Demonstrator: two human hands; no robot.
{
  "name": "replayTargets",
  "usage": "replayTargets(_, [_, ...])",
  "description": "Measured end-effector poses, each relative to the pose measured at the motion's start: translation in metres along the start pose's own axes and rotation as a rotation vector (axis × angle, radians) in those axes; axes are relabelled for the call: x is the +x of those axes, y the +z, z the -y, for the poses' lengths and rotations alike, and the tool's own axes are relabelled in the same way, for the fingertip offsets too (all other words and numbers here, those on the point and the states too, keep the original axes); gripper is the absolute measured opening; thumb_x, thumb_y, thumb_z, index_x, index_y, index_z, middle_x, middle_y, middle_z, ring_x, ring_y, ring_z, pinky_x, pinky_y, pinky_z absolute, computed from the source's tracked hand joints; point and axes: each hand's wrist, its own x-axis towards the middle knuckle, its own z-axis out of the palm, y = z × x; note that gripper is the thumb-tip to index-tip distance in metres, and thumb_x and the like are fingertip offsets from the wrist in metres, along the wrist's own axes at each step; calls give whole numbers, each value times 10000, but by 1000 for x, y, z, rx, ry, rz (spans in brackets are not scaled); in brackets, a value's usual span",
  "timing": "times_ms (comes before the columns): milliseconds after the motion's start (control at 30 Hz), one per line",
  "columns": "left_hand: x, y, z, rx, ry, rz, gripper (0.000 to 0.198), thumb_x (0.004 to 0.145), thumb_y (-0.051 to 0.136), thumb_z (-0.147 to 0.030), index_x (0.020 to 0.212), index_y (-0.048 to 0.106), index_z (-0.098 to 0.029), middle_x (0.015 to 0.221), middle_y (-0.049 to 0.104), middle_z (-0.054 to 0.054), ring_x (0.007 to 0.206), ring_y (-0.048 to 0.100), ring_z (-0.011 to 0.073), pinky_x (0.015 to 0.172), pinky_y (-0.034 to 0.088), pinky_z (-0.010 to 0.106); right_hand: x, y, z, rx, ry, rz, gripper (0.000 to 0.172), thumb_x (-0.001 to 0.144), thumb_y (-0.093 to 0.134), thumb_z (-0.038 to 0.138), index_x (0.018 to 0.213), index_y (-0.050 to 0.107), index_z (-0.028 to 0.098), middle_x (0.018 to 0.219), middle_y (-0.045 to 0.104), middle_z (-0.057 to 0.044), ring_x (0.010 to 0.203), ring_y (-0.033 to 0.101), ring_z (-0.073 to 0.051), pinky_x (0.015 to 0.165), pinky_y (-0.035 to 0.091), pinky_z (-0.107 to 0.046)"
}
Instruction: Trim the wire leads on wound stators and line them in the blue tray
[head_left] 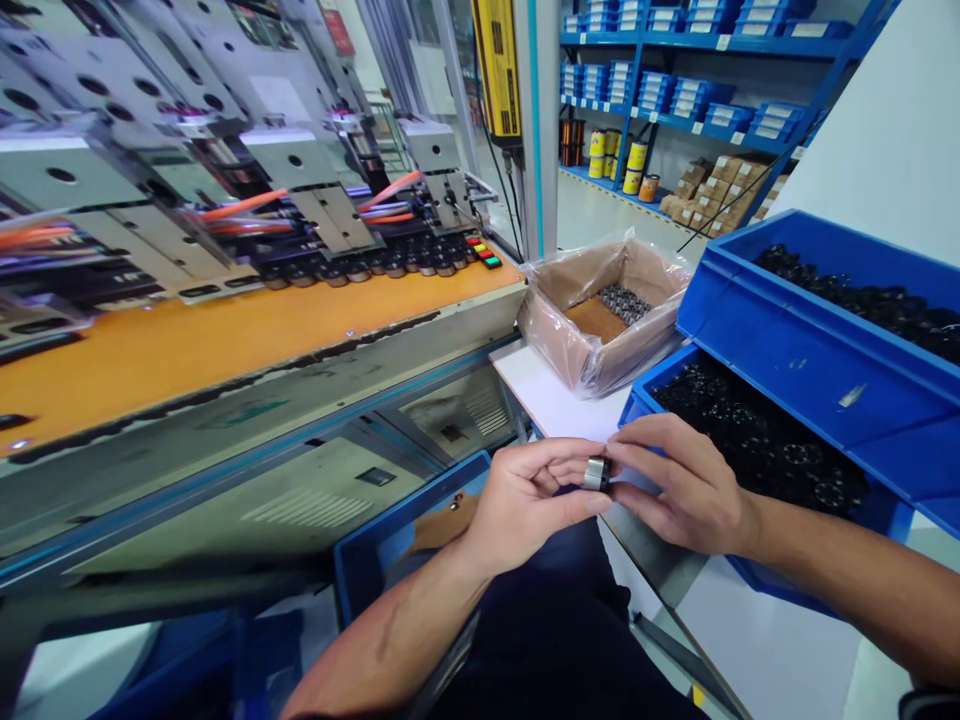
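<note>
Between my hands, above my lap, is a small silver ring-shaped stator core [595, 474] with a black end piece [606, 474] on its right side. My left hand [529, 490] pinches the metal core between thumb and fingers. From the right, the fingertips of my right hand [679, 485] close on the black end piece, which they partly hide. Just beyond my right hand, a lower blue bin [637, 402] holds many black plastic pieces [757, 425].
Another blue bin [810, 370] of black parts is stacked at an angle on the lower one. A plastic-lined carton [559, 345] holds small metal cores [626, 303]. On the left, a machine's orange worktop [322, 325] carries a row of round parts [375, 262]. Blue shelves [675, 120] stand behind.
</note>
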Motion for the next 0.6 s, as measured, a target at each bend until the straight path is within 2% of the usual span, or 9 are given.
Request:
replayTargets(133, [0, 1, 0, 6, -9, -14, 361, 635, 883, -125, 979, 780, -162, 836, 785, 60, 747, 737, 169, 727, 603, 256, -1, -1, -1, -16, -19, 6, 216, 912, 644, 132, 1120, 607, 91, 964, 652, -142, 910, 635, -190, 748, 599, -342])
replayTargets(300, [0, 2, 0, -9, 23, -9, 369, 638, 872, -83, 984, 779, -173, 835, 787, 51, 741, 741, 146, 732, 601, 222, -1, 0, -1, -15, -19, 11, 224, 917, 633, 123, 1137, 603, 97, 966, 652, -139, 916, 636, -187, 751, 599, -338])
replayTargets(433, [0, 2, 1, 17, -12, -53, 375, 609, 892, -116, 966, 788, -158, 814, 787, 67, 747, 750, 175, 738, 622, 257, -1, 0, -1, -38, -23, 3, 208, 925, 634, 153, 1128, 609, 110, 950, 651, -124, 888, 632, -180, 736, 597, -331])
replayTargets(600, [0, 1, -1, -16, -39, -30, 383, 600, 894, -96, 960, 798, -188, 822, 791, 49, 751, 758, 189, 749, 631, 275, -4, -3, -2, -105, -49, 24, 186, 922, 647, 192, 1079, 658, 93, 921, 650, -111, 859, 633, -195, 724, 590, -328])
